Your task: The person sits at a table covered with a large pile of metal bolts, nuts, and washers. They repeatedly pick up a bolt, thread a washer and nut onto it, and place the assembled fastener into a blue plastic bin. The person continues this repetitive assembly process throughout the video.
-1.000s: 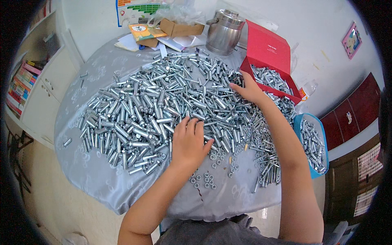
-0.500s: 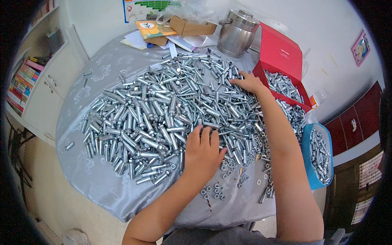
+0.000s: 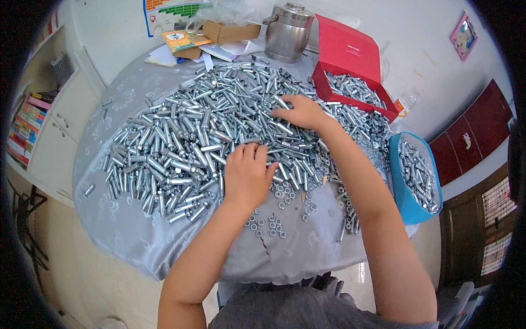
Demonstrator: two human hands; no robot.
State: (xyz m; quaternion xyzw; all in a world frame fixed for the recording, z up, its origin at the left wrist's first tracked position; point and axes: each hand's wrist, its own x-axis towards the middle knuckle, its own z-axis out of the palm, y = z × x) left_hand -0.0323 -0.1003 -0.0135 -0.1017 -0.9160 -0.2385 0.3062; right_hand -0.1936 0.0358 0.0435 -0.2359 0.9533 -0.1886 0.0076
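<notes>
Both hands (image 3: 245,176) (image 3: 304,114) inside the tablecloth's edge (image 3: 296,271)

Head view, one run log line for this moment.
left hand: at fastener pile, grip unclear | right hand: at same pile, grip unclear | red box: open, holding metal pieces | blue container: holding metal pieces

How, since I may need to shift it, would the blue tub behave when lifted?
The blue tub is probably heavy for its size, being loaded with metal parts. Its top looks open, so tilting could spill them.
</notes>
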